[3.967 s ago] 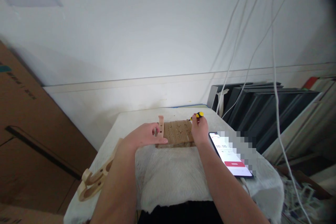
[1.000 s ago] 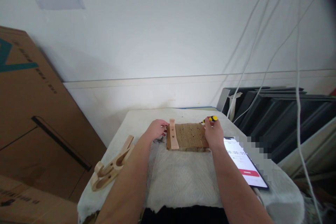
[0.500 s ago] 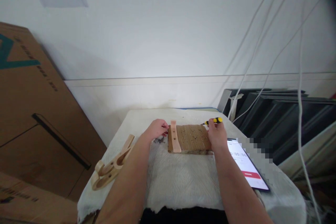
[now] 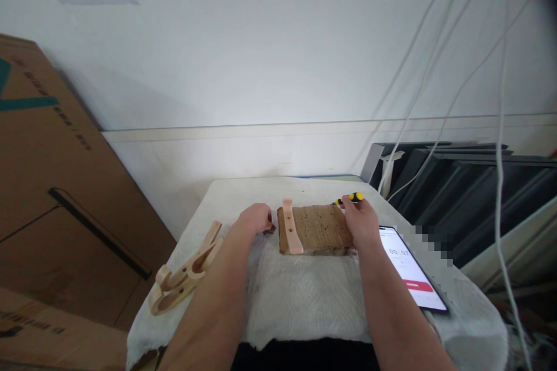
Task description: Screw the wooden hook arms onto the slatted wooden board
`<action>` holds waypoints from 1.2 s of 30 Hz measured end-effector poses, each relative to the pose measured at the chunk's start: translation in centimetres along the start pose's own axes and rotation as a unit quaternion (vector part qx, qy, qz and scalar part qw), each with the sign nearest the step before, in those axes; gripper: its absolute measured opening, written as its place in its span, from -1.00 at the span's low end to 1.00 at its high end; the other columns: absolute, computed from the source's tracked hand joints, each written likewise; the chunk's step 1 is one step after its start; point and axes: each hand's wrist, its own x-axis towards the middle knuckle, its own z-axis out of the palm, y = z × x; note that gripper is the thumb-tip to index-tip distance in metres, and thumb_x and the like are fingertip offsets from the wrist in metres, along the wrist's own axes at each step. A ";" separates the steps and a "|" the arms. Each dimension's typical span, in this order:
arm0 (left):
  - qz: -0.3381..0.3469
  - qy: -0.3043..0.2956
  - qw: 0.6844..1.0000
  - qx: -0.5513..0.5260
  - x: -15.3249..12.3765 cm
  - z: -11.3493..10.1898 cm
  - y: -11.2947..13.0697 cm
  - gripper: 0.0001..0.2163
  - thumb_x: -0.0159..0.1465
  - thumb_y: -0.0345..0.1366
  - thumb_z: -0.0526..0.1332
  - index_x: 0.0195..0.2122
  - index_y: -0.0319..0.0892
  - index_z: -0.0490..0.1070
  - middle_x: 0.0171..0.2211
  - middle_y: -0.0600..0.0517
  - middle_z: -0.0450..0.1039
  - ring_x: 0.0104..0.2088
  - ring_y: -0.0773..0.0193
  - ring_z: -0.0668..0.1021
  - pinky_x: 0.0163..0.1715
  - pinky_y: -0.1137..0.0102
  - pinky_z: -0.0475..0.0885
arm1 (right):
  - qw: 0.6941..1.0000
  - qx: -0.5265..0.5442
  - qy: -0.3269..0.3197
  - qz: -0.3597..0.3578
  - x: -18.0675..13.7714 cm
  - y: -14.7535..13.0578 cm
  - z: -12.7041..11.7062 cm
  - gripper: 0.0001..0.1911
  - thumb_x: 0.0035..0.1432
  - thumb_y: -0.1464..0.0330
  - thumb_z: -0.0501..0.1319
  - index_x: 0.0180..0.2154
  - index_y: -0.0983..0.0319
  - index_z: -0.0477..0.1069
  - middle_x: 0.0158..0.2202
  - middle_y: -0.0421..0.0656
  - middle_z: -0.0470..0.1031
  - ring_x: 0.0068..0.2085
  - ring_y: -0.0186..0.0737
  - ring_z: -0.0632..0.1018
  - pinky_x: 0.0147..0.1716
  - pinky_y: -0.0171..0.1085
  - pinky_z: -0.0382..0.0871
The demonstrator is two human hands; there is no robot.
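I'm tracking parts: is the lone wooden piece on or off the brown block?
On: the wooden piece lies across the brown block near its left end; fastening unclear.

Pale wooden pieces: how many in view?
3 visible: one piece on the brown block; a second piece and third piece together on the cloth beside the left forearm, which may hide others.

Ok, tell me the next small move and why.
Probably pinch one small dark bit with the left hand: it is down at them beside the brown block, the right hand holds the screwdriver, and the wooden strip shows two dark holes.
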 end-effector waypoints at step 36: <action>0.139 -0.021 0.916 -0.375 -0.5 -1.1 1.9 -0.84 0.08 -0.37 0.26 -0.33 -0.33 0.48 -0.34 -0.11 0.54 -0.51 0.38 0.46 -0.57 0.50 0.33 | 0.999 -0.011 -0.034 0.040 0.2 0.0 0.1 -0.53 0.00 0.00 0.07 -0.35 0.26 0.46 -0.34 -0.02 0.57 -0.38 -0.09 0.52 -0.41 -0.23 0.28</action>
